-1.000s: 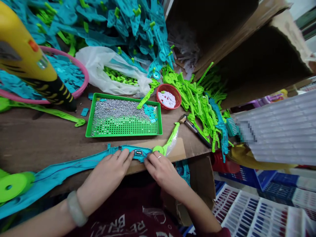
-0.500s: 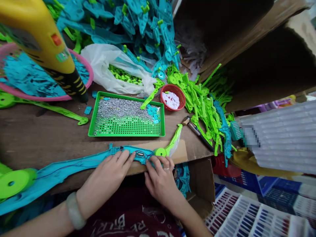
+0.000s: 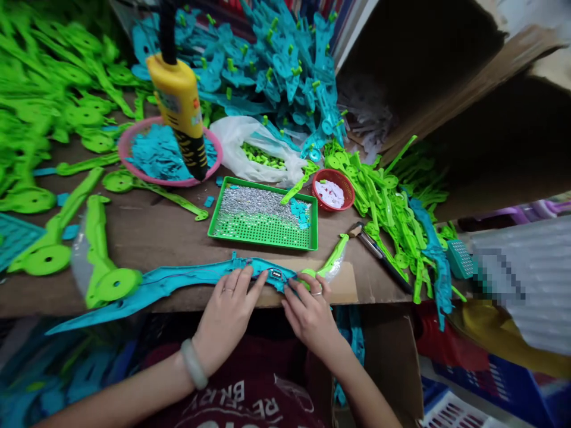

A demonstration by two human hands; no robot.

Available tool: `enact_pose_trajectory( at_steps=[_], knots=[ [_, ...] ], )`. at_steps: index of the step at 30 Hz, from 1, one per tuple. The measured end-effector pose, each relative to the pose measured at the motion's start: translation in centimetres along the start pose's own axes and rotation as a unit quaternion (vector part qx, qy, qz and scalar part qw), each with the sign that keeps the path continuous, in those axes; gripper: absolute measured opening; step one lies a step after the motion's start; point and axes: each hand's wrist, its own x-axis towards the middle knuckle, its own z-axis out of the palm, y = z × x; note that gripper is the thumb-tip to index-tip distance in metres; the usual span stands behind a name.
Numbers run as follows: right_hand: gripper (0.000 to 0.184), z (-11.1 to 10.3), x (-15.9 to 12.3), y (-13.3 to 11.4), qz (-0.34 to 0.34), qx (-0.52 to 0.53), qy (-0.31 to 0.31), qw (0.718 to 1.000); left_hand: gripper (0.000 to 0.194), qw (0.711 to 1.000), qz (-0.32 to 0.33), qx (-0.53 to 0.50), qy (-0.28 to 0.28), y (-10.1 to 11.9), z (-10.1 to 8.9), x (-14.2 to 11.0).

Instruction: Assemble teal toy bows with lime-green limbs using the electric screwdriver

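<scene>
A long, curved blue plastic shell lies along the front of the table with a thin wire running inside it. Small shiny round cells sit in a compartment between my hands. My left hand grips the shell just left of that compartment, fingers over its edge. At the right end, my right hand has its fingers closed on the shell beside a green disc-ended arm; the fingertips are partly hidden. Another green disc-ended arm joins the shell at the left.
Behind the shell stands a green tray of screws. A yellow electric screwdriver hangs over a pink basin of blue pieces. A red basket, a black-handled tool and piled green parts lie right; cardboard lies under the shell.
The view has swung left and drawn back, showing the shell's whole left end. My right hand's fingers have shifted slightly toward the green disc; my left hand keeps its place on the shell.
</scene>
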Motion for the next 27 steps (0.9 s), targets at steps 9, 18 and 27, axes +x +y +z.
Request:
enact_pose_trajectory(
  at_steps=[9, 18, 27],
  knots=[
    [0.022, -1.6, 1.7, 1.8, -0.085, 0.008, -0.073, 0.994, 0.04, 0.992, -0.074, -0.081, 0.069, 1.0, 0.2, -2.3],
    [0.02, -2.9, 3.3, 2.8, -0.134, 0.028, -0.103, 0.985, 0.033, 0.992, -0.018, -0.116, 0.057, -0.4, 1.1, -2.2],
    [0.024, -0.2, 12.8, 1.8, -0.318, 0.023, -0.132, 0.939, 0.038, 0.996, 0.012, -0.076, 0.049, -0.7, 2.0, -2.4]
  ],
)
